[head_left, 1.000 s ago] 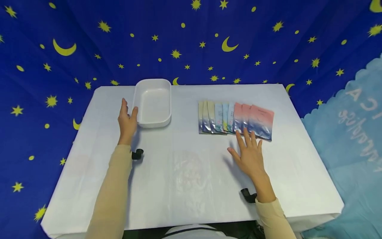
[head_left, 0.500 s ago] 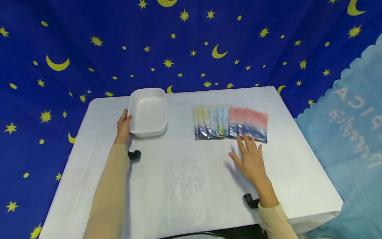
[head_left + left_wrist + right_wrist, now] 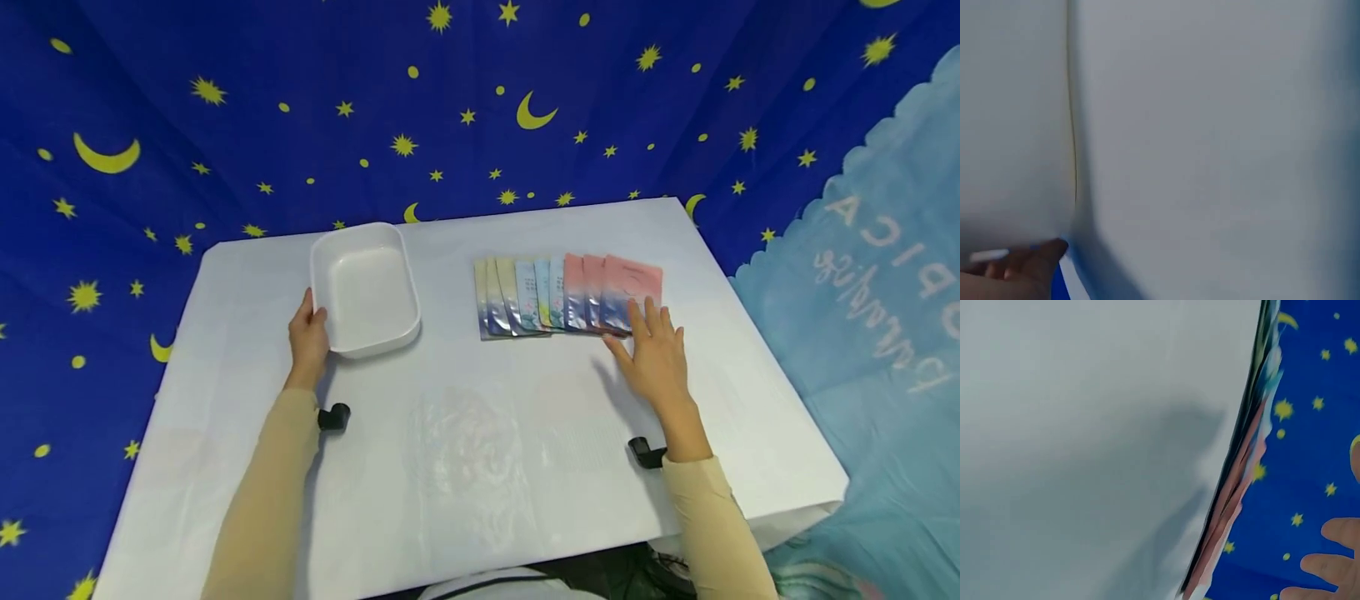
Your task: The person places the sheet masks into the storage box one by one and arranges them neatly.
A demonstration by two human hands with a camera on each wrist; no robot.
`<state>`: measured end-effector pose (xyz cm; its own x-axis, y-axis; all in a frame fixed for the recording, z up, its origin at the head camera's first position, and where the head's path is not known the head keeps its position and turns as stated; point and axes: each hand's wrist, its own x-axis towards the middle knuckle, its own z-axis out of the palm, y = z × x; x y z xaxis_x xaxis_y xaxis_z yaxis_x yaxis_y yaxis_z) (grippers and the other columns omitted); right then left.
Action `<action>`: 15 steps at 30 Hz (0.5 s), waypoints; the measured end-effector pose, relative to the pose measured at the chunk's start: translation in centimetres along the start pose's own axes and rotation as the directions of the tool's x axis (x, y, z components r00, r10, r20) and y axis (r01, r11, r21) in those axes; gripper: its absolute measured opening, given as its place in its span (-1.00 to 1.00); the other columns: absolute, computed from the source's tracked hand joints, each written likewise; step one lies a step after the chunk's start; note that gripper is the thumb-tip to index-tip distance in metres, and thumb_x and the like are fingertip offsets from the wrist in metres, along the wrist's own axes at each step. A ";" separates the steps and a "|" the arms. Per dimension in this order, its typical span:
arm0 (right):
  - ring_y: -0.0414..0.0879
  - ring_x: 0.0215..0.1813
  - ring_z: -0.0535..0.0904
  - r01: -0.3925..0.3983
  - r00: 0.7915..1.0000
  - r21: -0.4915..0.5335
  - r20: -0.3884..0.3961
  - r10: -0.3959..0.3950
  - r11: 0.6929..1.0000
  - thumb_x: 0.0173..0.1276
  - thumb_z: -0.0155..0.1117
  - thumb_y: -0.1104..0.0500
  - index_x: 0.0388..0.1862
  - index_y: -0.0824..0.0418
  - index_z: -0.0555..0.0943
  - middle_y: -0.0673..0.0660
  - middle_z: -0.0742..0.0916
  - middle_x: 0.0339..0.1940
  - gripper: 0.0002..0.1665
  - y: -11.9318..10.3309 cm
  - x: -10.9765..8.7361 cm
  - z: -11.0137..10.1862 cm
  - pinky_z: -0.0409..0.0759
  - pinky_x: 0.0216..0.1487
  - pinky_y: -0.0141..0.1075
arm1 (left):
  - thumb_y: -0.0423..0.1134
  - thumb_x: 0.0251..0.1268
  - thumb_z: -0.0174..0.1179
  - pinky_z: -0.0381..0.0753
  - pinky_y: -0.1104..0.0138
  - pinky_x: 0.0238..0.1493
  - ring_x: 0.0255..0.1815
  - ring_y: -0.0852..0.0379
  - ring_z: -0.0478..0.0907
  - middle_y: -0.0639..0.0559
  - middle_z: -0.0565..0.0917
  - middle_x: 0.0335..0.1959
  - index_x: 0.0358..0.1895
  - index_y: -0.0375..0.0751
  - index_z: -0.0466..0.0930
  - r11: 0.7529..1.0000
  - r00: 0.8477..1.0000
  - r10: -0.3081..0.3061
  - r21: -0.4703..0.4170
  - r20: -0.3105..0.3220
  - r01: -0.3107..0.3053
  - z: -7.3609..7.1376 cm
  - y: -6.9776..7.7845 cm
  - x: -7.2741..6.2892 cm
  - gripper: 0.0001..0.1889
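Observation:
My left hand [image 3: 306, 343] grips the left side of a white rectangular plastic tray [image 3: 366, 292], thumb by the rim. In the left wrist view, the left fingers [image 3: 1041, 265] are at the tray's lower corner. A fanned row of flat foil sachets [image 3: 527, 292], like face-mask packets, lies right of the tray: yellowish ones, light blue ones, then pink-and-blue ones. My right hand [image 3: 660, 358] hovers with spread fingers over the near right end of the row, overlapping the last pink sachet [image 3: 632, 283]. In the right wrist view its straight fingers [image 3: 1329, 570] hold nothing.
A white cloth covers the table [image 3: 360, 500], with a clear plastic sheet [image 3: 472, 467] in the front middle. A blue star-and-moon curtain [image 3: 300, 100] stands behind, and a light blue cloth [image 3: 885, 333] hangs at right. Black camera mounts [image 3: 334, 417] stick out from both wrists.
My left hand has closed on the tray's side, and the tray has turned slightly and come nearer. My right hand has moved forward and right over the pink sachets. The head view has shifted.

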<state>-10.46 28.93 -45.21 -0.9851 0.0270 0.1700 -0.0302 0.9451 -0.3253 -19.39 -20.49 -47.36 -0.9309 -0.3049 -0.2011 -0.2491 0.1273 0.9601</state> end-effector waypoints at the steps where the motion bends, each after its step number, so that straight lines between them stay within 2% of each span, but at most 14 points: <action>1: 0.53 0.49 0.03 -0.015 1.000 0.004 0.006 0.015 1.000 0.46 0.08 -0.18 0.52 0.33 0.17 0.49 0.20 0.51 -0.13 0.4 0.5 -0.1 0.03 0.37 0.49 | -0.29 0.58 -0.24 -0.03 0.27 0.60 0.60 0.11 -0.08 0.07 0.00 0.59 0.56 -0.04 -0.06 1.000 1.000 -0.002 0.006 -0.010 0.002 0.1 0.0 -0.5 -0.44; 4: 0.56 0.45 0.08 -0.078 0.997 0.016 0.022 0.077 0.997 0.48 0.05 -0.19 0.53 0.35 0.13 0.52 0.17 0.51 -0.12 1.5 1.8 -0.4 0.16 0.33 0.46 | -0.30 0.57 -0.22 -0.03 0.26 0.60 0.60 0.09 -0.08 0.06 0.00 0.59 0.56 -0.06 -0.05 1.000 1.000 -0.006 0.019 -0.026 0.006 0.6 -0.1 -1.9 -0.44; 7: 0.59 0.39 0.15 -0.180 0.982 0.022 0.068 0.178 0.983 0.49 -0.03 -0.24 0.55 0.34 0.06 0.53 0.12 0.52 -0.09 2.4 2.9 -0.6 0.36 0.15 0.46 | -0.29 0.58 -0.21 -0.06 0.24 0.61 0.61 0.06 -0.11 0.03 -0.02 0.59 0.57 -0.09 -0.07 0.999 1.000 -0.010 0.030 -0.026 0.011 1.0 -0.4 -3.4 -0.43; 10: 0.62 0.35 0.16 -0.295 0.945 0.006 0.147 0.291 0.956 0.49 -0.14 -0.32 0.58 0.31 -0.04 0.54 0.06 0.53 -0.02 3.1 3.7 -0.7 0.45 0.00 0.46 | -0.30 0.58 -0.21 -0.07 0.22 0.61 0.61 0.03 -0.11 -0.01 -0.02 0.59 0.57 -0.12 -0.06 0.999 1.000 -0.004 0.043 -0.027 0.005 1.3 -0.8 -5.1 -0.43; 15: 0.63 0.26 0.27 -0.429 0.870 -0.027 0.257 0.421 0.903 0.46 -0.25 -0.39 0.58 0.33 -0.13 0.64 0.15 0.42 0.04 4.1 4.7 -0.7 0.45 0.05 0.41 | -0.32 0.57 -0.20 -0.07 0.20 0.61 0.61 -0.02 -0.10 -0.06 -0.02 0.59 0.57 -0.15 -0.07 0.998 1.000 -0.004 0.056 -0.021 0.005 1.8 -1.3 -8.1 -0.42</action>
<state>-15.12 33.17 -45.15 -0.9132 0.3377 -0.2283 0.3999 0.8506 -0.3413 -12.01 -16.53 -47.31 -0.9241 -0.3250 -0.2009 -0.2684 0.1781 0.9467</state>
